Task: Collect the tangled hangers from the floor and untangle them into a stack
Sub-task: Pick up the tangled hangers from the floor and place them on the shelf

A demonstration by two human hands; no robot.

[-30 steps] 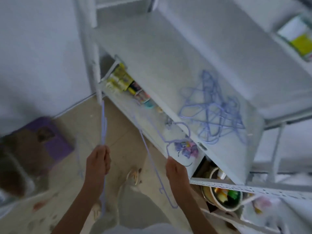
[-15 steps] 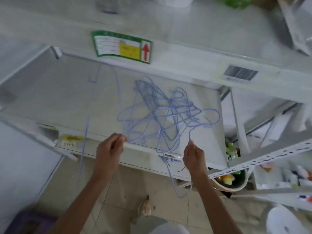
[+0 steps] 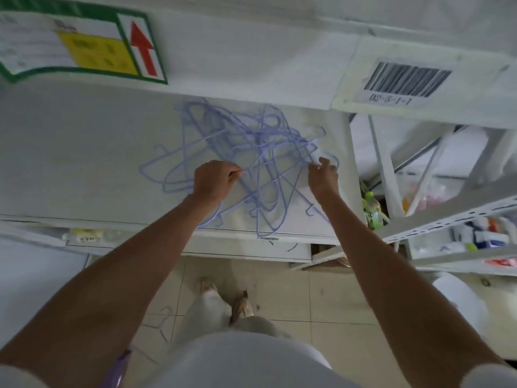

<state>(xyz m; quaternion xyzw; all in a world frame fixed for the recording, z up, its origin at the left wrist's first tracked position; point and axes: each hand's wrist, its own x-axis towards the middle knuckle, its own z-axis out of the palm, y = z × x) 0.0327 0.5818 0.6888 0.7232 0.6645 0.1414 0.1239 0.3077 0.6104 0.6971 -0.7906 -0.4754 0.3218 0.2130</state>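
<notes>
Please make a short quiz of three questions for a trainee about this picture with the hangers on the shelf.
1. True or false: the tangle of hangers lies on the white shelf.
2. Which hand grips wire at the right edge of the tangle? A) the left hand B) the right hand
3. Fill in: a loose hanger lies on the ____, near the person's feet.

Key
1. True.
2. B. The right hand pinches wire at the right edge; the left hand pinches a wire near the middle.
3. Floor.
</notes>
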